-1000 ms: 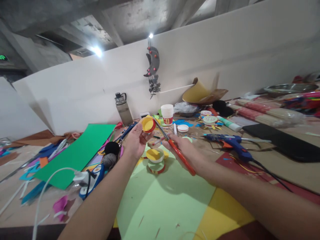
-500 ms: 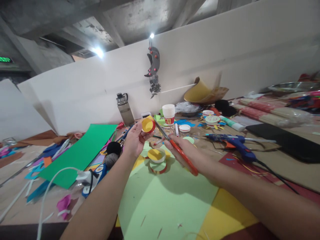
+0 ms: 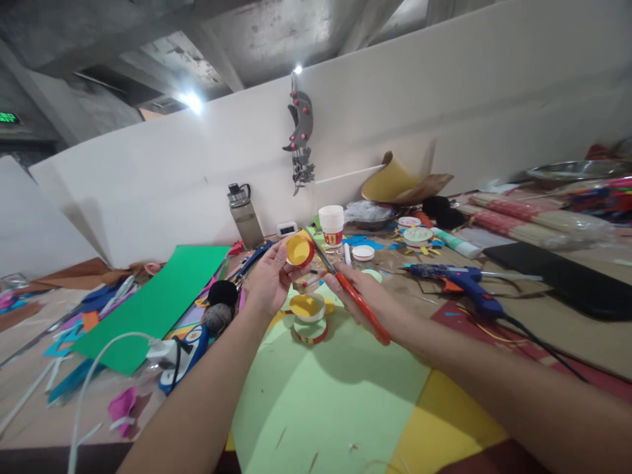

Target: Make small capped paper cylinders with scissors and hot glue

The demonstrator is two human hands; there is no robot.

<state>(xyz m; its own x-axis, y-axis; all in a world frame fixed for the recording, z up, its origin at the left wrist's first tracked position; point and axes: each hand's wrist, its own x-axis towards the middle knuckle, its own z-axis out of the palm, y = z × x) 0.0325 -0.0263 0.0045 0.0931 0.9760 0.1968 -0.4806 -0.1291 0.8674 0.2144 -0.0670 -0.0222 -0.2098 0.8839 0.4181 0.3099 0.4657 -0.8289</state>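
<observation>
While the left hand (image 3: 269, 280) pinches a small yellow cup (image 3: 299, 251) with a red rim between thumb and fingertips, the right hand (image 3: 365, 297) is wrapped round the red handles of the scissors (image 3: 351, 293). The cup is lifted clear of the desk (image 3: 543, 329), above its middle, with its mouth tipped back towards the person; held so, the inside and the rim are both open to view. The scissor blades slant up and away, and their tips lie right at the cup's right-hand rim; whether they are parted is too fine to tell.

Directly beneath the hands, a second yellow cup (image 3: 307, 307) sits on a red-and-white ring (image 3: 310, 331) on a pale green sheet (image 3: 320, 395), close enough to reach without stretching. A blue glue gun (image 3: 464, 284) lies towards the right edge, a stack of paper cups (image 3: 331, 224) and a water bottle (image 3: 245, 215) stand along the far edge, and a green foam sheet (image 3: 158, 303) lies to the left.
</observation>
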